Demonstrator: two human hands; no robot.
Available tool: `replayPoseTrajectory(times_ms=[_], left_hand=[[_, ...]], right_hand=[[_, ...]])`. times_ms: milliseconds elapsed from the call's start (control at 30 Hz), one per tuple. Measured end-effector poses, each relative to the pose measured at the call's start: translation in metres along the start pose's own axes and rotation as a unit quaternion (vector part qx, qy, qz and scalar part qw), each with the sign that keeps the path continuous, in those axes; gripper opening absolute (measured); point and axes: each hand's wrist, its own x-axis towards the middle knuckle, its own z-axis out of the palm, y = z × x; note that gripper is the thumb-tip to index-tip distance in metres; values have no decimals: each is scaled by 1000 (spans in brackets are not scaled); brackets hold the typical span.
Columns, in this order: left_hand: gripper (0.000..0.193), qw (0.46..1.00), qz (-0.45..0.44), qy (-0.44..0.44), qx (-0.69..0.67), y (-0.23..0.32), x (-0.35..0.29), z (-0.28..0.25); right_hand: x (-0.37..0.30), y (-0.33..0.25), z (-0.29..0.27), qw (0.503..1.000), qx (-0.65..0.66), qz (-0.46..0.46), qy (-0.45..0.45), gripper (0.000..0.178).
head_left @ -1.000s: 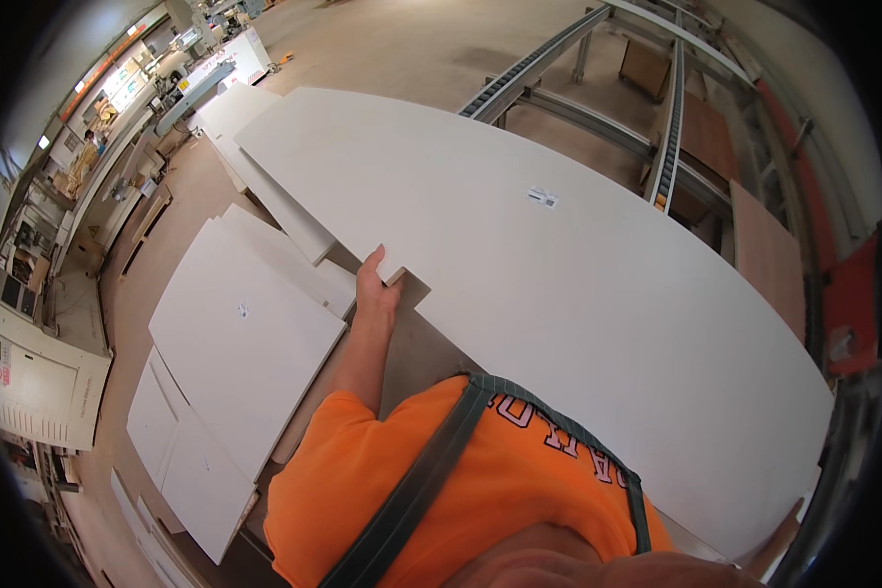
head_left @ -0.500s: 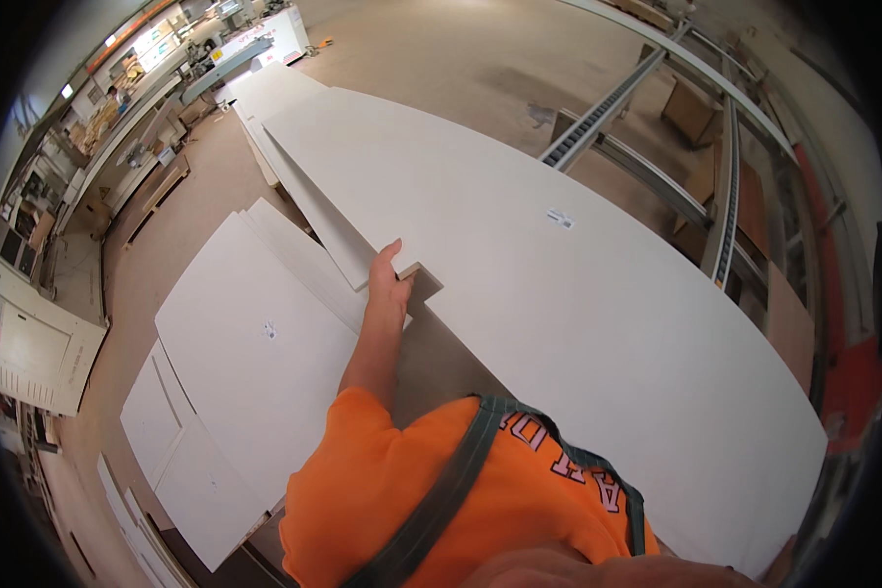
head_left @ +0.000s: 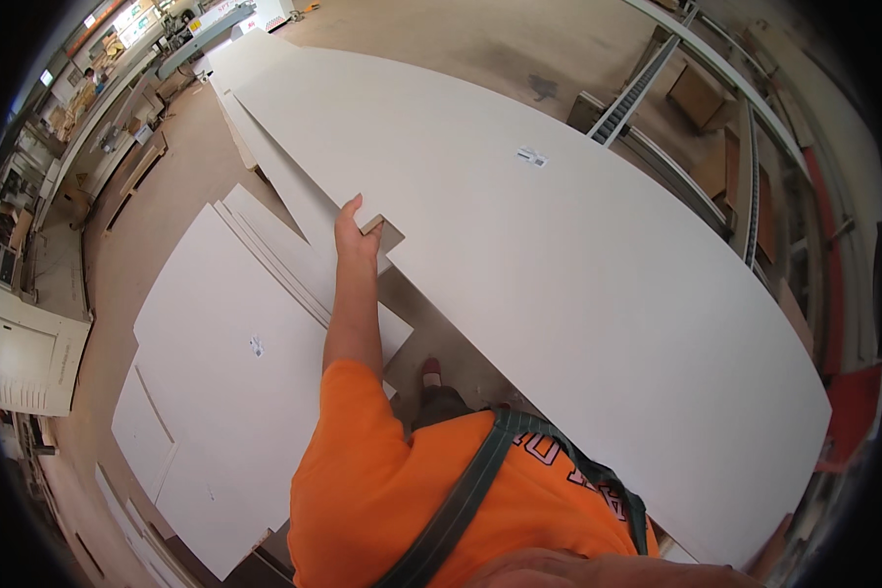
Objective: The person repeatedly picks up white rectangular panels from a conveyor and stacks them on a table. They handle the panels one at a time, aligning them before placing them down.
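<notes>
Head view: one left grip (head_left: 350,237) on one notched panel (head_left: 539,265)

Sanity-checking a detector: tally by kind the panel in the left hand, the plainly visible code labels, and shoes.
White panel in the left hand: 1
Labels: 2 (one label on that panel, one label on the large panel at left)
Red shoe: 1
Total: 4
</notes>
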Motion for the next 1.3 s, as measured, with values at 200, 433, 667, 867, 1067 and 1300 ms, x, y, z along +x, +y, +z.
replayPoseTrajectory(times_ms=[200, 433, 667, 867, 1067, 1300], left_hand=[[45, 999, 16, -39, -10, 62, 95, 13], [49, 997, 5, -52, 55, 114, 134, 33], [54, 984, -130, -108, 58, 12, -88, 16], [52, 990, -41, 44, 124, 48, 6, 2], [49, 991, -15, -43, 128, 122, 134, -43], [63, 964, 96, 51, 242, 154, 258, -90]], right_hand=[[-41, -86, 14, 999, 1, -28, -19, 70], [-88, -203, 96, 989, 55, -65, -117, 68], [-186, -315, 235, 937, 146, -82, -306, 63], [-281, -376, 324, 854, 247, -53, -455, 58], [-360, -435, 386, 784, 139, -30, -605, 57], [-432, -481, 473, 750, 132, -17, -648, 49]])
